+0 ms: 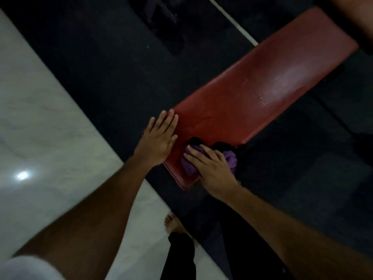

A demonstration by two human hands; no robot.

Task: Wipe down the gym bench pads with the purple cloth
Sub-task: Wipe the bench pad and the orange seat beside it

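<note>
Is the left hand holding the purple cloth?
No, the left hand lies flat on the pad; the right hand presses the cloth.

The right hand (212, 170) covers most of the purple cloth (188, 165); the bench pad (252, 93) runs off frame top right.

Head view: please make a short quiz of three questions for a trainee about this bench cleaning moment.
1. True or false: the purple cloth lies on the floor.
2. Which hand presses the cloth: A left, B right?
3. Fill in: the left hand rests flat at the edge of the red ___.

Key: 1 false, it is on the bench pad. 2 B, the right hand. 3 bench pad.
</note>
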